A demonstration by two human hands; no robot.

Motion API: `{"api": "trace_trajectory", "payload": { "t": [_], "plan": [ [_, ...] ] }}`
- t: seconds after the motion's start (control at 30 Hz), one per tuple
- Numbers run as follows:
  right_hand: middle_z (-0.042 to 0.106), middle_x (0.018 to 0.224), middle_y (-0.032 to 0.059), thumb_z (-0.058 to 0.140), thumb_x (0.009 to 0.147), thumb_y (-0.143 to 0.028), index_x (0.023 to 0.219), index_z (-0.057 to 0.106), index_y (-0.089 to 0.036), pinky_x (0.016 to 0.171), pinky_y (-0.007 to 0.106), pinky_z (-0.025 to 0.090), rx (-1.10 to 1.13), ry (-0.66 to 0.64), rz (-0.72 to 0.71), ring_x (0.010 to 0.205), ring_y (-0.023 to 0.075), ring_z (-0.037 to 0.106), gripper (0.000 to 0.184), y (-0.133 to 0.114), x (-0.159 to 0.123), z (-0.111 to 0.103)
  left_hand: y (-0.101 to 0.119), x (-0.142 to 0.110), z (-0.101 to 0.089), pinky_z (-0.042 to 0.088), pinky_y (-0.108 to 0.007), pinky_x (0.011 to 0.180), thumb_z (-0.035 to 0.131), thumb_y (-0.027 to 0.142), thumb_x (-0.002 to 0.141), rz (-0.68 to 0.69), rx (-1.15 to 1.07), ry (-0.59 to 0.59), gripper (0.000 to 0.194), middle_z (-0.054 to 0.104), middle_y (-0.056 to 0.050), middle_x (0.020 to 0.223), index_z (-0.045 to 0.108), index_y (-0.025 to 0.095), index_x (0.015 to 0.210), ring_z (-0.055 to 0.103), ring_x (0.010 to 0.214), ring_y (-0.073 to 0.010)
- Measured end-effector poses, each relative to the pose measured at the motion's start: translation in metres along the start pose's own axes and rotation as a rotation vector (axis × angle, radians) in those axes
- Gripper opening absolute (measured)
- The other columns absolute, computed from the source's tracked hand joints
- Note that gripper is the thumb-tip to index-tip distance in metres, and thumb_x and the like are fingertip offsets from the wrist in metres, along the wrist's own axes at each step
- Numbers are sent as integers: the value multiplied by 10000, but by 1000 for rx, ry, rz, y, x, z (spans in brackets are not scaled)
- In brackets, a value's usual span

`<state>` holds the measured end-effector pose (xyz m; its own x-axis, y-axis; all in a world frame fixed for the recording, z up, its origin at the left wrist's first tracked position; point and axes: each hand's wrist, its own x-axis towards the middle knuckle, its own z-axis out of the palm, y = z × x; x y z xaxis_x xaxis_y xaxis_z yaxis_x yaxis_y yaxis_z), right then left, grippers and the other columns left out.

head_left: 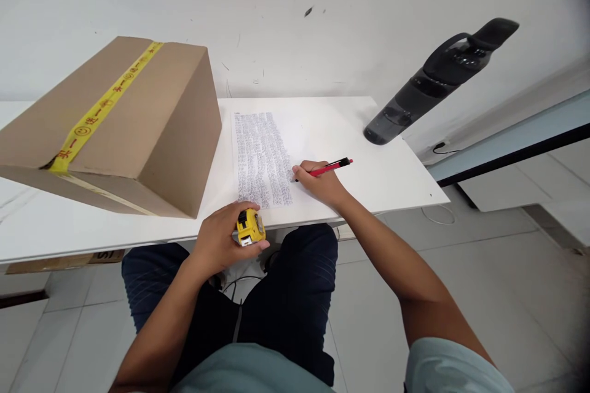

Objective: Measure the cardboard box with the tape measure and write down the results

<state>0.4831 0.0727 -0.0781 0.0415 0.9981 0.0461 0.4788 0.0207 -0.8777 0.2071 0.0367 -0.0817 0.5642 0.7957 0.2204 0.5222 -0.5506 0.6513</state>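
My left hand point(221, 234) is closed around a yellow tape measure point(250, 227) at the table's front edge. My right hand point(318, 181) grips a red pen point(329, 167), its tip touching a sheet of paper point(262, 156) covered in dense handwriting. The paper lies on the white table point(378, 178) between my two hands. A brown cardboard box point(115, 126) sealed with yellow printed tape stands on the table at the left, close beside the paper.
A dark handheld vacuum point(437, 83) leans against the white wall at the table's far right corner. A cable point(442, 148) runs along the wall base. A second table edge point(516, 153) is at the right. My legs are under the table, over grey floor tiles.
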Motion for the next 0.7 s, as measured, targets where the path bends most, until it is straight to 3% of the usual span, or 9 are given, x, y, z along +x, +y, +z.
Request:
{"api": "trace_trajectory", "payload": {
  "t": [0.53,0.7],
  "plan": [
    [510,597,-2,534,876,-388,552,472,-223,637,339,376,-18,43,21,633,163,482,369,-4,-2,-1,1,0,-2,554,-375,945,778,461,762,-11,0,-16,539,733,-11,1202,588,272,1230,714,1077,-241],
    [514,597,-5,539,866,-367,550,496,-216,640,336,376,-7,4,25,621,154,458,353,-3,-1,-1,3,0,-2,556,-379,946,781,472,752,-26,-10,-18,545,737,-2,1196,591,280,1226,716,1075,-245]
  ]
}}
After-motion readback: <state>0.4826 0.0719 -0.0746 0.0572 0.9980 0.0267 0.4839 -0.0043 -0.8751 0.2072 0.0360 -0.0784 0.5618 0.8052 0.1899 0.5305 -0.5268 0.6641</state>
